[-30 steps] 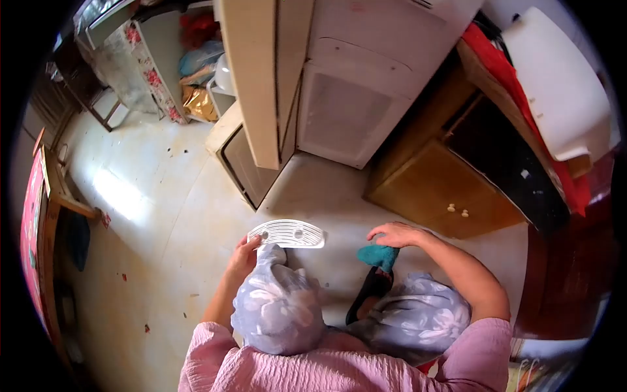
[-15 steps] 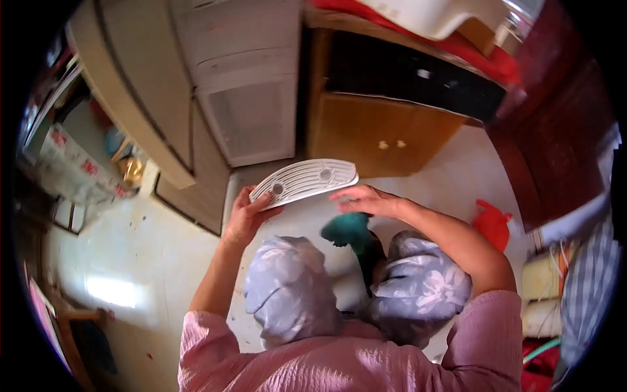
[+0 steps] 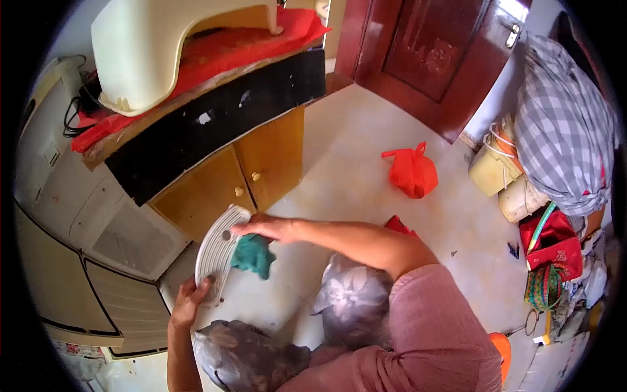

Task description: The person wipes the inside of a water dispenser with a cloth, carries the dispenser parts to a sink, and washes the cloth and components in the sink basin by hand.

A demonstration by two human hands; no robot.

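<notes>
A white curved, ribbed plastic piece point(image 3: 214, 251) with round holes is held up in front of me, tilted steeply. My left hand point(image 3: 188, 302) grips its lower end, thumb on the ribbed face. My right hand point(image 3: 269, 227) is at its upper end, fingers closed on the edge. Just below the right hand hangs a teal cloth point(image 3: 253, 255), beside the piece; how it is held is hidden. My knees, in grey floral fabric, are below.
A wooden cabinet point(image 3: 268, 160) with a red-covered top bears a cream plastic item point(image 3: 140, 52). A red bag point(image 3: 413, 171) lies on the floor near a dark red door point(image 3: 434, 59). Buckets point(image 3: 493, 166) and a checked cloth point(image 3: 565, 124) are at the right.
The view has swung right. The white piece has gone from near level to steeply tilted, and my right hand has moved from beside it onto its upper end.
</notes>
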